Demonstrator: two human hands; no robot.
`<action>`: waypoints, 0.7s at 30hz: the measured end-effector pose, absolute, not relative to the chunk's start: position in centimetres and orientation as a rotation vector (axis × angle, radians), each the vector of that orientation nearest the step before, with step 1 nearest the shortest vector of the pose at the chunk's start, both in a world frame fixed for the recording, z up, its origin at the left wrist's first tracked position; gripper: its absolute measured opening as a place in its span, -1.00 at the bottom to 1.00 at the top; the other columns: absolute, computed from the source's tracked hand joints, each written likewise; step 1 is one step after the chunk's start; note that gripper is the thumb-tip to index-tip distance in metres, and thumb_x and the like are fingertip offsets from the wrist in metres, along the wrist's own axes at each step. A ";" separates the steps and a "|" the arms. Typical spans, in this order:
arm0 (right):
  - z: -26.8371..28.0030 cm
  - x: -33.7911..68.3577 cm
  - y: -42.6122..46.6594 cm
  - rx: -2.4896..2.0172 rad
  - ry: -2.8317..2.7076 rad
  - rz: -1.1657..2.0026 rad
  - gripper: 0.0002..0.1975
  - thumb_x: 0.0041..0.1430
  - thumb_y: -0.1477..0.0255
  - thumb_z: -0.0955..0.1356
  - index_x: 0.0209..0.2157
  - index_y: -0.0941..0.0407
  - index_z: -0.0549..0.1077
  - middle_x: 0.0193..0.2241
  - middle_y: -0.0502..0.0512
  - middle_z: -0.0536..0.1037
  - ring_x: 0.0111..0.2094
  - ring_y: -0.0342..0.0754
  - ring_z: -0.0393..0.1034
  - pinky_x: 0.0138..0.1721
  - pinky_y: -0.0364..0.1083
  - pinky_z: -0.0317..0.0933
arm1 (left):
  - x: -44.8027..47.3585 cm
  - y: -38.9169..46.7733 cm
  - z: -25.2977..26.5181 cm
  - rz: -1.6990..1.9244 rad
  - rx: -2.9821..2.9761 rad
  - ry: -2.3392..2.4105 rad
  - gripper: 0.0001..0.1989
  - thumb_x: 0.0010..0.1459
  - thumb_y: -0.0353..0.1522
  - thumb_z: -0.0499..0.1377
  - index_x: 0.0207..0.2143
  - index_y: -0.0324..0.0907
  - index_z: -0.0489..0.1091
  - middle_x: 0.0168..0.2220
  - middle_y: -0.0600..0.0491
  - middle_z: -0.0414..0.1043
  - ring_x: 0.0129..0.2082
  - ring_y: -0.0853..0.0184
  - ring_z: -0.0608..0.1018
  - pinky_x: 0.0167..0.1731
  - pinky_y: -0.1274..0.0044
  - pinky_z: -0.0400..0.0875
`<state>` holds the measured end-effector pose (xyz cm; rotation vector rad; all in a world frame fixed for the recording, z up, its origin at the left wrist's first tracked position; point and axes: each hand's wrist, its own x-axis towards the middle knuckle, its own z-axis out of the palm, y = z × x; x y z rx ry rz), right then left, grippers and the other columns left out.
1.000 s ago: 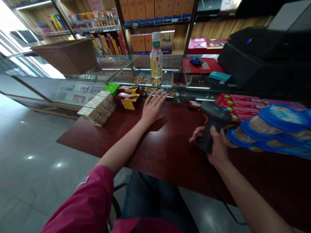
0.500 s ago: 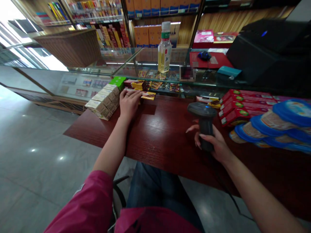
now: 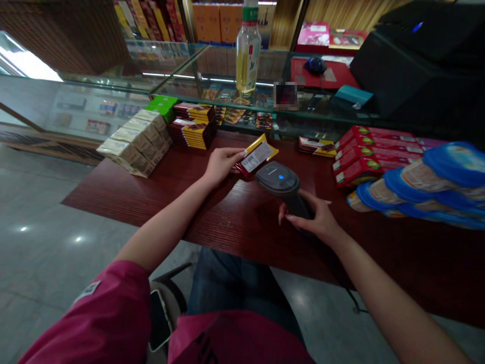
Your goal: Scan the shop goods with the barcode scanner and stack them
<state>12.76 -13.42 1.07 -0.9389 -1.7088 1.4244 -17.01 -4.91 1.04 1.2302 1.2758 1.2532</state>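
Note:
My left hand (image 3: 222, 166) pinches a yellow and dark red flat packet (image 3: 257, 156) by its left end, its white barcode label facing up. Just right of the packet is the head of a black barcode scanner (image 3: 280, 181), a blue light glowing on top. My right hand (image 3: 314, 217) is wrapped around the scanner's handle, and a cable runs down from it. Stacked packets (image 3: 193, 132) of the same colours stand behind my left hand. A smaller stack of packets (image 3: 316, 146) lies at the back, right of the scanner.
Beige cartons (image 3: 136, 141) and a green box (image 3: 162, 106) line the left of the dark wooden table (image 3: 223, 217). Red boxes (image 3: 359, 156) and blue-lidded tubs (image 3: 413, 187) fill the right. A bottle (image 3: 248, 55) stands on the glass counter (image 3: 212, 65) behind.
My left hand has brought a packet from the stack to the right and turned its label up. My right hand has moved the scanner left, close to the packet. The view has shifted.

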 end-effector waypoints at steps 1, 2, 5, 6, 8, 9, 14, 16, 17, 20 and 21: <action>1.1 12.7 -13.5 -0.927 -1.718 1.432 -0.46 0.11 0.10 0.62 0.00 0.07 0.51 -0.37 0.10 0.67 -0.38 0.04 0.58 -0.23 0.04 0.48 | -17.0 -5.0 1.2 1.240 1.230 1.280 -0.71 0.29 -0.29 0.38 0.00 -0.23 0.71 -0.26 -0.02 0.74 -0.42 0.35 0.68 -0.44 0.56 0.64; 1.1 12.6 -13.5 -0.917 -1.725 1.436 -0.47 0.12 0.10 0.62 0.00 0.07 0.52 -0.37 0.10 0.67 -0.39 0.04 0.58 -0.23 0.04 0.49 | -16.9 -5.1 1.2 1.229 1.235 1.286 -0.71 0.29 -0.30 0.38 0.00 -0.23 0.71 -0.27 -0.01 0.74 -0.42 0.35 0.68 -0.44 0.56 0.64; 1.3 12.5 -13.7 -0.912 -1.726 1.413 -0.49 0.12 0.10 0.61 -0.02 0.06 0.53 -0.37 0.10 0.67 -0.39 0.04 0.59 -0.24 0.03 0.50 | -16.8 -5.2 1.3 1.198 1.273 1.315 -0.73 0.31 -0.30 0.36 -0.01 -0.22 0.72 -0.28 -0.03 0.74 -0.41 0.32 0.70 -0.43 0.54 0.65; 1.3 12.5 -13.7 -0.917 -1.723 1.404 -0.50 0.12 0.10 0.62 -0.03 0.06 0.54 -0.37 0.10 0.67 -0.39 0.04 0.59 -0.24 0.03 0.50 | -16.7 -5.2 1.3 1.196 1.292 1.330 -0.74 0.32 -0.30 0.36 -0.02 -0.22 0.72 -0.26 -0.04 0.74 -0.38 0.29 0.71 -0.42 0.53 0.66; 1.3 12.5 -13.7 -0.924 -1.716 1.397 -0.51 0.13 0.11 0.61 -0.03 0.06 0.54 -0.37 0.09 0.67 -0.40 0.04 0.59 -0.25 0.03 0.50 | -16.6 -5.1 1.3 1.201 1.328 1.362 -0.75 0.31 -0.29 0.35 -0.04 -0.21 0.73 -0.20 -0.07 0.75 -0.33 0.23 0.74 -0.40 0.51 0.67; 1.2 12.5 -13.7 -0.928 -1.711 1.395 -0.51 0.14 0.11 0.61 -0.03 0.06 0.54 -0.37 0.09 0.67 -0.40 0.03 0.58 -0.26 0.02 0.49 | -16.6 -5.1 1.3 1.202 1.342 1.370 -0.75 0.31 -0.29 0.35 -0.04 -0.21 0.73 -0.17 -0.08 0.75 -0.31 0.22 0.75 -0.40 0.51 0.68; 0.6 12.7 -13.4 -0.953 -1.696 1.377 -0.47 0.12 0.06 0.61 -0.03 0.08 0.54 -0.36 0.12 0.67 -0.41 0.03 0.56 -0.29 0.02 0.46 | -16.6 -5.3 1.3 1.171 1.349 1.337 -0.69 0.30 -0.22 0.37 -0.02 -0.22 0.72 -0.26 -0.04 0.74 -0.39 0.27 0.72 -0.45 0.52 0.66; 0.6 12.7 -13.4 -0.956 -1.678 1.383 -0.44 0.11 0.04 0.61 -0.02 0.09 0.53 -0.36 0.12 0.67 -0.47 -0.01 0.51 -0.37 -0.01 0.41 | -16.8 -5.3 1.2 1.177 1.350 1.335 -0.66 0.28 -0.19 0.39 -0.01 -0.21 0.72 -0.29 -0.02 0.74 -0.40 0.28 0.71 -0.46 0.54 0.64; 0.6 12.7 -13.4 -0.954 -1.658 1.385 -0.42 0.10 0.03 0.61 -0.01 0.09 0.52 -0.37 0.12 0.67 -0.51 -0.04 0.46 -0.43 -0.03 0.37 | -16.8 -5.3 1.1 1.194 1.357 1.341 -0.66 0.28 -0.19 0.39 0.00 -0.20 0.72 -0.28 -0.02 0.74 -0.40 0.28 0.71 -0.45 0.53 0.64; 1.2 12.5 -13.4 -0.958 -1.550 1.354 -0.45 0.11 0.04 0.61 -0.03 0.08 0.51 -0.38 0.08 0.66 -0.58 -0.12 0.35 -0.53 -0.08 0.25 | -16.6 -4.8 0.8 1.353 1.464 1.364 -0.73 0.30 -0.26 0.38 -0.02 -0.19 0.72 -0.16 -0.05 0.77 -0.26 0.23 0.76 -0.27 0.48 0.69; 1.5 12.4 -13.3 -0.970 -1.499 1.324 -0.49 0.12 0.06 0.60 -0.05 0.07 0.51 -0.37 0.07 0.66 -0.58 -0.13 0.33 -0.55 -0.09 0.23 | -16.2 -4.4 0.8 1.432 1.528 1.369 -0.76 0.30 -0.29 0.38 -0.04 -0.19 0.72 -0.12 -0.05 0.77 -0.19 0.21 0.77 -0.17 0.46 0.69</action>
